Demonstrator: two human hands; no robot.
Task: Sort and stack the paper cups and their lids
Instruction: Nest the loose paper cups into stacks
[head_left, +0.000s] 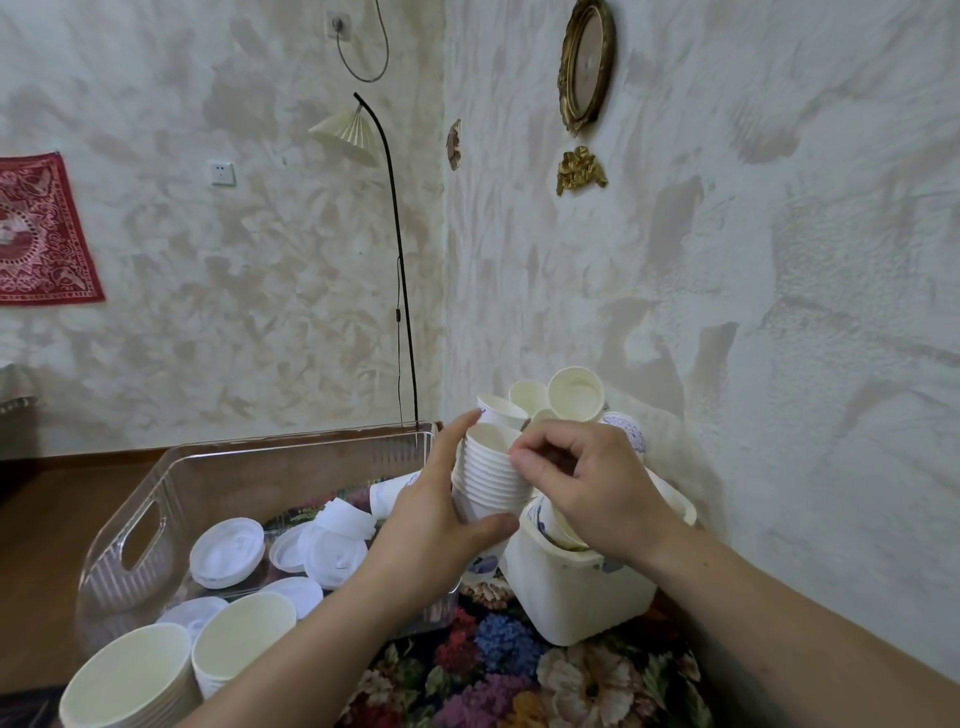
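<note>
While the left hand (441, 525) grips the nested cup stack (491, 467) upright, the right hand (582, 483) pinches its top rim, loose cups (574, 400) just behind.

Paper cups (493, 473): matt off-white paper, rolled rims. Lids (227, 552): smooth white plastic, faint sheen. Storage bin (291, 457): clear glossy plastic, ribbed walls. White tub (576, 592): matt plastic. Tablecloth (519, 670): floral woven cloth. Walls (779, 208): rough textured plaster.
</note>
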